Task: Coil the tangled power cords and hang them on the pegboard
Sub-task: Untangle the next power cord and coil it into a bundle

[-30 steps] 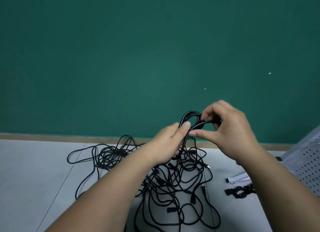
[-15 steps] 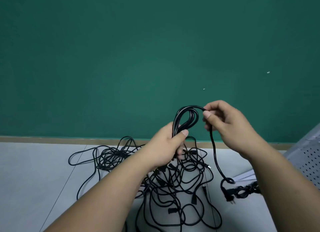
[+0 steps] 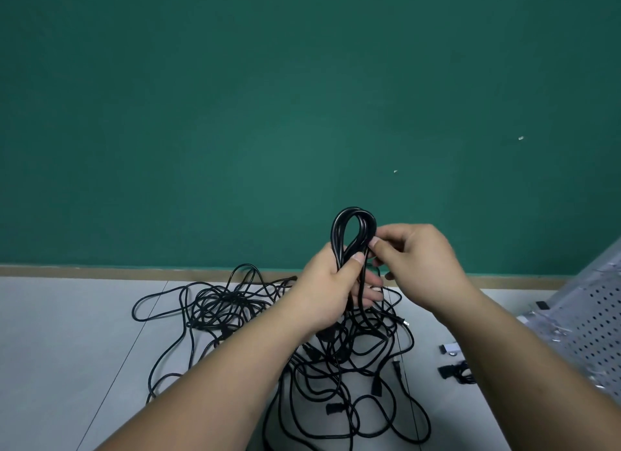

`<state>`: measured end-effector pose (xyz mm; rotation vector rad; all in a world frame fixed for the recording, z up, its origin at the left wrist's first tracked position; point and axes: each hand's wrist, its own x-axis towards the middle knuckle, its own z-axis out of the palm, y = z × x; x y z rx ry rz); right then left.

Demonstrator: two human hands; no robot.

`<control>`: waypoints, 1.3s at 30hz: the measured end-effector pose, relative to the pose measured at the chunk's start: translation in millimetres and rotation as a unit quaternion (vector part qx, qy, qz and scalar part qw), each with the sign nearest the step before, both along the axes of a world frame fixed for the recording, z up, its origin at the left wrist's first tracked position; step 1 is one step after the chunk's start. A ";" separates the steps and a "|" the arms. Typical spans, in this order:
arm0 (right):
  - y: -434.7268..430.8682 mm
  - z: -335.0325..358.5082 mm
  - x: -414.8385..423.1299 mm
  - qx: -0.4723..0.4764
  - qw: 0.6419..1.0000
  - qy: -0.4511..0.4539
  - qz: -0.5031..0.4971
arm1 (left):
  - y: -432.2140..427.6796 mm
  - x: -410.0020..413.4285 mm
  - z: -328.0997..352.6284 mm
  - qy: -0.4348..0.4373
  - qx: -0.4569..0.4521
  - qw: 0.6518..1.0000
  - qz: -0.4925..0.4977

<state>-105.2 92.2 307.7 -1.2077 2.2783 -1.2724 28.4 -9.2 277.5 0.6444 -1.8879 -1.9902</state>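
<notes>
Coiling one cord above the tangle [image 3: 336, 366]
Your left hand [image 3: 331, 292] grips the looped power cord [image 3: 353, 228] mid-bundle, and your right hand [image 3: 416, 259] pinches it just beside. It's likely limp and springy, so clamp where the loops cross.

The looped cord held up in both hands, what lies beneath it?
Beneath the looped cord, a tangle of black power cords lies on the pale surface. The left hand and its forearm hide part of it.

tangled cords [image 3: 218, 304] centre, pegboard [image 3: 598, 316] right, left open
</notes>
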 end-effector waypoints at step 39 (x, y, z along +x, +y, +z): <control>-4.5 -8.2 5.5 0.079 0.965 -0.193 0.160 | -17.3 5.3 21.5 0.055 -0.014 0.995 0.082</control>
